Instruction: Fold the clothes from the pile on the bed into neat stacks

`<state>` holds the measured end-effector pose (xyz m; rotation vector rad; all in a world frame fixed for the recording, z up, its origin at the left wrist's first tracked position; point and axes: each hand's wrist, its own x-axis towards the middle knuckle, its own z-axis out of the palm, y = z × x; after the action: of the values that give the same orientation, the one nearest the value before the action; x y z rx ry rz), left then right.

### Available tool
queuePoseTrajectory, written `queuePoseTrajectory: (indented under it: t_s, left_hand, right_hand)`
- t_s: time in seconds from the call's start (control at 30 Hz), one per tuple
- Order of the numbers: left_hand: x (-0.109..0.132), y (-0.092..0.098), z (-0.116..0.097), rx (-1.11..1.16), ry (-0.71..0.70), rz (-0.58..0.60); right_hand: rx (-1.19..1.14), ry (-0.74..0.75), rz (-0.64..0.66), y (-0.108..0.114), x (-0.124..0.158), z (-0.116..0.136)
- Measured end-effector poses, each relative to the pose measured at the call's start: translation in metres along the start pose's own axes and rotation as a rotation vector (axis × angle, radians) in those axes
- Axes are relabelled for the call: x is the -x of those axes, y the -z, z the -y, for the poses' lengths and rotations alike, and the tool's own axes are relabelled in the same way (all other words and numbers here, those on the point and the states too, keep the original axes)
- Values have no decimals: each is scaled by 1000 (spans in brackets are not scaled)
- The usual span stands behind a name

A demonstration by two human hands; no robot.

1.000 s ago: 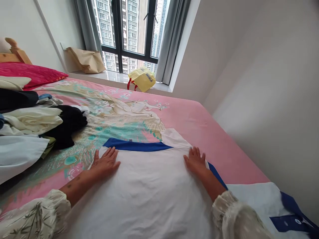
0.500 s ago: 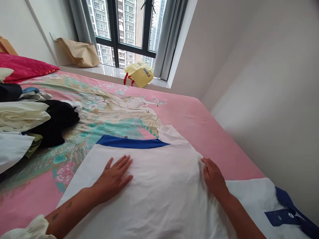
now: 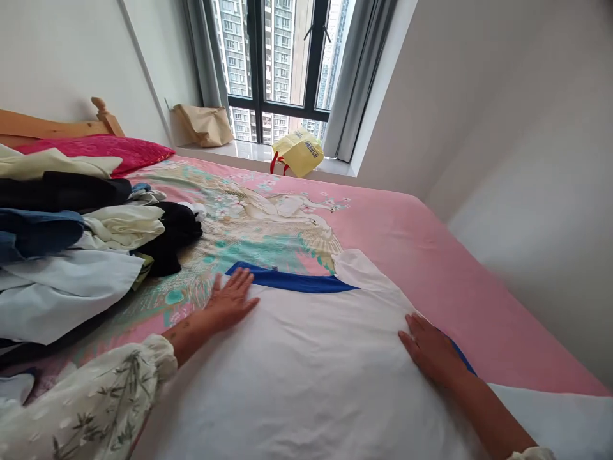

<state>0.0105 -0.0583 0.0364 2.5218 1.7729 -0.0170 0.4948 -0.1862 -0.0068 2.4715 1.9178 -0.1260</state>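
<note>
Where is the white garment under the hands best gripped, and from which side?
Probably by the blue band, from the far side: it forms part of the far edge of the white garment, whose middle lies spread flat and offers little to pinch.

A white cloth garment with a broad blue band [image 3: 311, 370] lies spread out flat on a pink patterned bedsheet [image 3: 397, 236], in the near middle of the scene. Its blue fabric band [image 3: 301, 281] runs left to right across the far edge, tapering to a point at its right end. Just past that point, at the far right, a plain white flap of cloth [image 3: 357, 268] juts out beyond the band onto the sheet. A narrow blue strip [image 3: 462, 354] shows along the right edge. Shallow creases cross the white body, whose near end runs out of view.
</note>
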Motion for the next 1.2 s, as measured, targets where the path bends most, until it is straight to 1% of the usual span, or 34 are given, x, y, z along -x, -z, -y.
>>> queuePoseTrajectory:
  t_s: [0.07, 0.1, 0.13, 0.17, 0.2, 0.27, 0.33, 0.37, 0.4, 0.43, 0.47, 0.5, 0.53, 0.57, 0.6, 0.63, 0.67, 0.7, 0.73, 0.8, 0.83, 0.87, 0.9, 0.93, 0.97, 1.0, 1.03, 1.1, 1.2]
  left_hand:
    - [-2, -6, -25, 60, -206, -52]
    - [-6, -11, -32, 88, -258, -57]
    - [-11, -17, -34, 109, -244, -49]
    - [-18, -21, -31, 124, -170, -39]
    - [-27, -24, -24, 133, -63, -29]
    - [-46, -24, -4, 139, 128, -11]
    - [-61, -19, 8, 140, 197, 22]
    - [-64, -15, 8, 138, 219, 30]
    - [-63, -12, 3, 132, 240, 23]
    - [-58, -9, -6, 124, 247, -2]
    - [-48, -9, -18, 117, 219, -35]
    - [-33, -10, -32, 115, 144, -65]
    - [-16, -13, -44, 119, 24, -80]
    - [3, -17, -54, 134, -127, -71]
    - [22, -21, -60, 156, -272, -38]
    - [41, -25, -59, 177, -362, 1]
    - [57, -27, -52, 192, -384, 37]
    - [71, -26, -39, 196, -339, 65]
    - [82, -24, -22, 188, -242, 83]
    - [95, -14, 16, 139, -1, 109]
    - [98, -6, 31, 98, 107, 126]
    - [98, 2, 41, 53, 195, 136]
    - [97, 10, 43, 15, 244, 140]
    - [94, 18, 36, -10, 250, 136]
    - [91, 25, 22, -12, 217, 123]
    - [88, 31, 2, 10, 150, 105]
    - [86, 35, -24, 50, 60, 88]
    - [82, 39, -83, 154, -104, 74]
    - [75, 39, -169, 291, -279, 120]
  right_hand:
    - [8, 20, -14, 3, 4, 16]
    - [10, 33, -33, 2, 6, 23]
    - [10, 40, -51, -2, 8, 28]
    - [9, 34, -61, -6, 11, 33]
    - [8, 16, -73, -10, 13, 36]
    - [8, -16, -99, -15, 16, 38]
    - [10, -18, -116, -17, 17, 39]
    - [11, -17, -122, -16, 17, 39]
    - [12, -17, -127, -15, 17, 39]
    - [14, -17, -131, -14, 17, 39]
    - [16, -15, -134, -14, 16, 39]
    - [18, -15, -139, -14, 16, 39]
    - [20, -13, -144, -14, 17, 39]
    - [20, -12, -147, -15, 17, 39]
    - [20, -10, -148, -16, 18, 38]
    - [20, -11, -148, -17, 18, 38]
    - [23, -14, -147, -17, 19, 37]
    - [28, -17, -143, -17, 19, 37]
    - [36, -21, -140, -16, 20, 38]
    - [49, -28, -128, -11, 20, 41]
    - [47, -32, -114, -7, 20, 44]
    - [33, -39, -88, -2, 20, 48]
    - [-2, -49, -57, 5, 20, 52]
    - [-71, -60, -36, 12, 20, 55]
    - [-161, -68, -35, 21, 21, 58]
    - [-259, -73, -54, 29, 23, 60]
    - [-353, -73, -91, 38, 25, 60]
    - [-474, -69, -183, 55, 33, 55]
    - [-605, -94, -283, 78, 48, 37]
